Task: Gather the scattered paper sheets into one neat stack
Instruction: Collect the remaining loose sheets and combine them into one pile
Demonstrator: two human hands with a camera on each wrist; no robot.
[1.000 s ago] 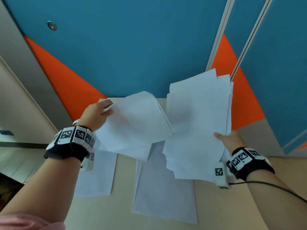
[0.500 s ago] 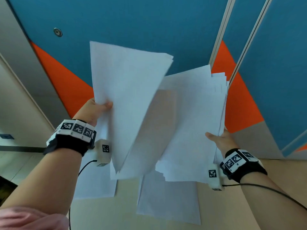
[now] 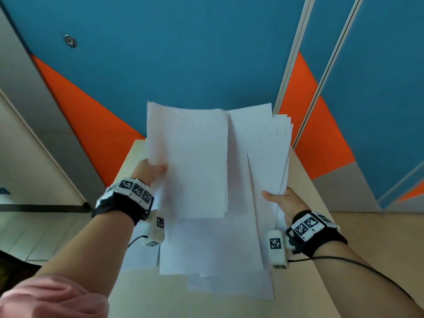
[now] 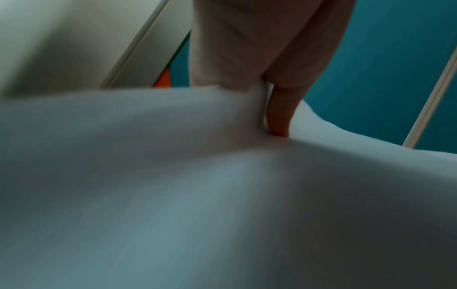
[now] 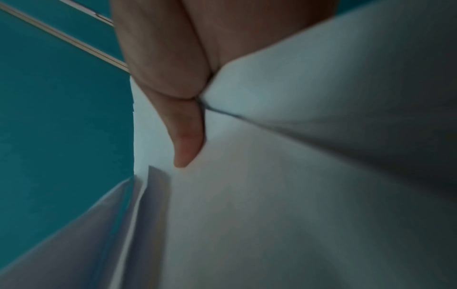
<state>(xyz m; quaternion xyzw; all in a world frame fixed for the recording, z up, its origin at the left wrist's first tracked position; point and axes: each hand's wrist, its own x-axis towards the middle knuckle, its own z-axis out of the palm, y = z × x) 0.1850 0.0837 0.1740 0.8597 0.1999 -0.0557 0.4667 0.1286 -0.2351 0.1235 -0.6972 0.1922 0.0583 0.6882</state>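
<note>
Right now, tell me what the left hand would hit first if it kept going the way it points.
Likely the blue wall panel beyond the table's far edge; the left hand points up and away, gripping its sheets. Depth is unclear.

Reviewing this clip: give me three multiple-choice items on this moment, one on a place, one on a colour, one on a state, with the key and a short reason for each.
1. Where does the front sheet in the left hand lie?
A. Flat on the table
B. Raised, overlapping the front of the bundle in the right hand
C. On the floor

2. What colour is the wall panel directly behind the raised paper?
A. Blue
B. Green
C. Yellow

3. What is the right hand doing?
A. Hanging idle
B. Pressing flat on the table
C. Gripping a fanned bundle of sheets

Key: 1 B, the head view shows it lifted above the table and covering the bundle's left part. 2 A, blue, with orange wedges lower down. 3 C, the right wrist view shows the thumb clamped on paper.
</note>
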